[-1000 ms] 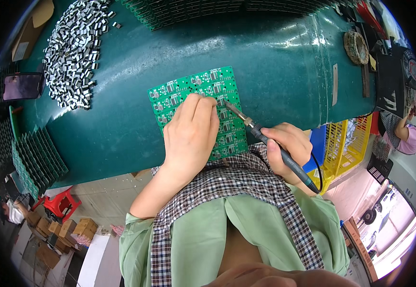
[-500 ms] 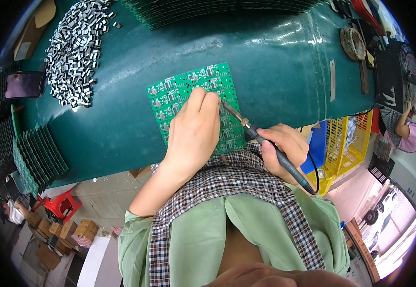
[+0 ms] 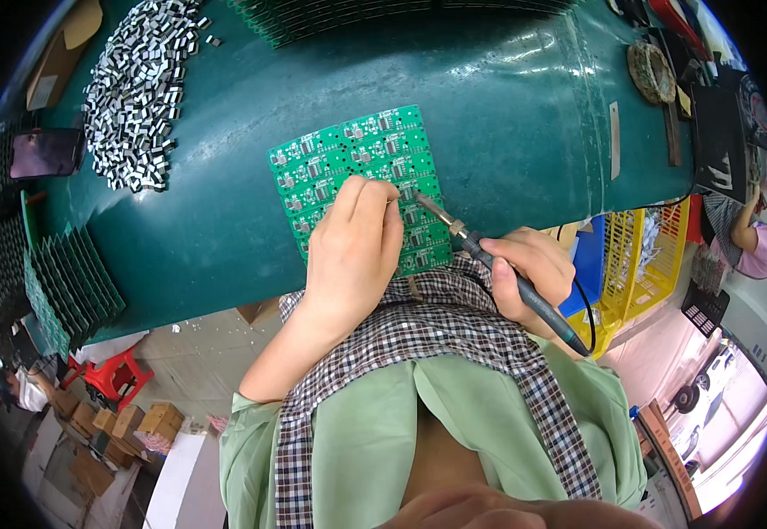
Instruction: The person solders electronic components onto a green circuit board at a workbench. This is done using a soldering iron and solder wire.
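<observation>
A green circuit board panel (image 3: 313,145), made up of repeated small boards, lies at the near edge of the green table. Over its middle, my left hand (image 3: 354,247) is closed in a pinch; a thin glint shows at its fingertips, too small to name. My right hand (image 3: 535,275) grips a soldering iron (image 3: 515,280) by its dark handle. The iron's metal tip points down and left onto the panel, just right of my left fingertips. My left hand covers the panel's lower middle.
A heap of small silver metal parts (image 3: 137,97) lies at the far left, near a phone (image 3: 46,154). Racked boards stand at the left (image 3: 75,282) and far edge (image 3: 330,19). A tip-cleaning coil (image 3: 650,77) sits at the right, above a yellow basket (image 3: 623,264).
Both hands have shifted slightly down the panel, toward me. The iron's tip has moved down and a little right with them. The panel's far side has turned or slid slightly.
</observation>
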`<state>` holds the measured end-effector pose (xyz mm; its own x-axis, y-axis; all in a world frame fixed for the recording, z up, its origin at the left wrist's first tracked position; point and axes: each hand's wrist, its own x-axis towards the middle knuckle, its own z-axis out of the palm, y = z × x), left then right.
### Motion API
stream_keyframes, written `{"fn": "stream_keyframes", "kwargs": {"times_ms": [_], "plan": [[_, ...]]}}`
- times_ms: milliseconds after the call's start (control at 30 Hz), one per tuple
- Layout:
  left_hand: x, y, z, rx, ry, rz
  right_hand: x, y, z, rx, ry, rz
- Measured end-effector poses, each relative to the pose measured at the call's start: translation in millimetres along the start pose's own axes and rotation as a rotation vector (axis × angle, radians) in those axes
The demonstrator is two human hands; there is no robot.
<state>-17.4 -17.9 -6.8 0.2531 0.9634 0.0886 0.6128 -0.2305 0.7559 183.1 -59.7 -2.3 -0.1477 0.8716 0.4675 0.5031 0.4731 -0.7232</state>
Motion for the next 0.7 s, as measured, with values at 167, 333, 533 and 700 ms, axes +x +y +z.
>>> {"fn": "stream_keyframes", "kwargs": {"times_ms": [167,333,533,700], "plan": [[-1,-1,1,-0.017,0.005,0.022,-2,0,3,-0.002,0.004,-0.008],[-6,0,-1,0.067,0.002,0.051,-6,-2,4,-0.037,0.016,-0.032],[-9,-1,1,0.147,0.062,0.097,-11,-6,2,-0.070,0.012,-0.043],[-12,3,0,0.056,0.122,0.071,-13,-7,-1,-0.061,0.073,-0.049]]}}
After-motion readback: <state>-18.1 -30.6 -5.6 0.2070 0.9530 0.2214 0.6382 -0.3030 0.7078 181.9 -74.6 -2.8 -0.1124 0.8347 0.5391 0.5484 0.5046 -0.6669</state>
